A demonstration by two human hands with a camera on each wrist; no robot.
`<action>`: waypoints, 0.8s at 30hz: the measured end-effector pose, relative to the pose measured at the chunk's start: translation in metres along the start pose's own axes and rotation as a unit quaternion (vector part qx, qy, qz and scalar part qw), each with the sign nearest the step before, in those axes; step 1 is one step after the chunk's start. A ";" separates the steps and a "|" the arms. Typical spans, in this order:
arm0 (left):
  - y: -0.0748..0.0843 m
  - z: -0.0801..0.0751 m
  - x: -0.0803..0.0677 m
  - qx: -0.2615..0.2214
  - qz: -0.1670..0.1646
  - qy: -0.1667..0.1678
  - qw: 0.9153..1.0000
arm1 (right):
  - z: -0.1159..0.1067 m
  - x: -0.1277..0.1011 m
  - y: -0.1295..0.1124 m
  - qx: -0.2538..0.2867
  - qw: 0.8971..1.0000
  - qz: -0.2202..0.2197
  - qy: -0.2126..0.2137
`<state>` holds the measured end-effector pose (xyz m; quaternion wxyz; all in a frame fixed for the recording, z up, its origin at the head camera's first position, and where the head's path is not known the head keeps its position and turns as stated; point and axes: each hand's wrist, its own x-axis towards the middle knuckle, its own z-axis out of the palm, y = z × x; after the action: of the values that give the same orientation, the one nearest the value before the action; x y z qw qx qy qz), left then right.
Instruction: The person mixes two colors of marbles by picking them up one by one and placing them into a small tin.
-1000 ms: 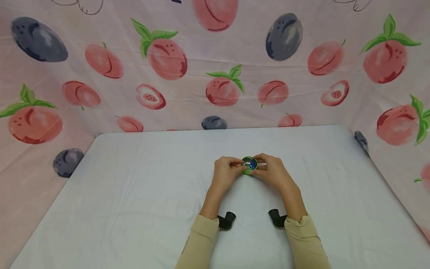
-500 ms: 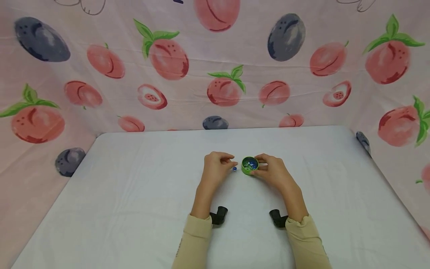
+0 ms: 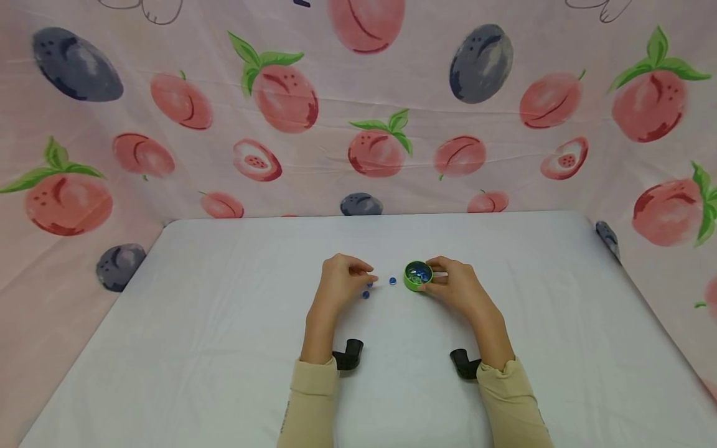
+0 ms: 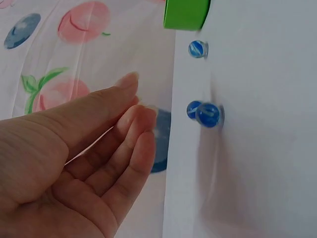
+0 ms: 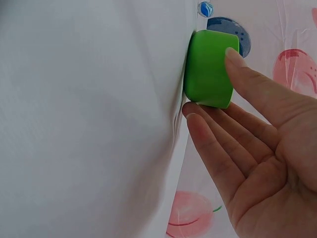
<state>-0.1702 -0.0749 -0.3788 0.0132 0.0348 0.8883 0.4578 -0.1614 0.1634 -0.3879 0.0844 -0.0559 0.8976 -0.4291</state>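
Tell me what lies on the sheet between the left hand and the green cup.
In the head view, blue marbles lie on the white sheet between the left hand and the green cup; the left wrist view shows three.

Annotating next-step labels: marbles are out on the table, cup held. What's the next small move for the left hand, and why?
Probably reach back to the cup for another marble. The left hand is open and holds nothing; three marbles lie on the table beside it, and the cup has more inside. The right hand holds the cup by its side, so it looks steady.
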 end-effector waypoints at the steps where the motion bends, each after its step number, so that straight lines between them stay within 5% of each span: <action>1: -0.002 -0.001 0.000 0.002 -0.001 -0.005 1.000 | 0.000 0.000 0.000 0.000 1.000 0.000 0.000; 10: -0.018 -0.008 -0.002 -0.007 -0.034 -0.041 0.999 | -0.001 0.001 0.000 -0.005 1.000 0.000 -0.002; 24: -0.034 -0.005 -0.001 -0.015 -0.041 -0.089 0.995 | -0.001 0.001 0.001 -0.003 1.000 -0.004 -0.001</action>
<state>-0.1708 -0.0987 -0.4033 0.1109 0.0389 0.8775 0.4650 -0.1625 0.1644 -0.3878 0.0835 -0.0601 0.8986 -0.4266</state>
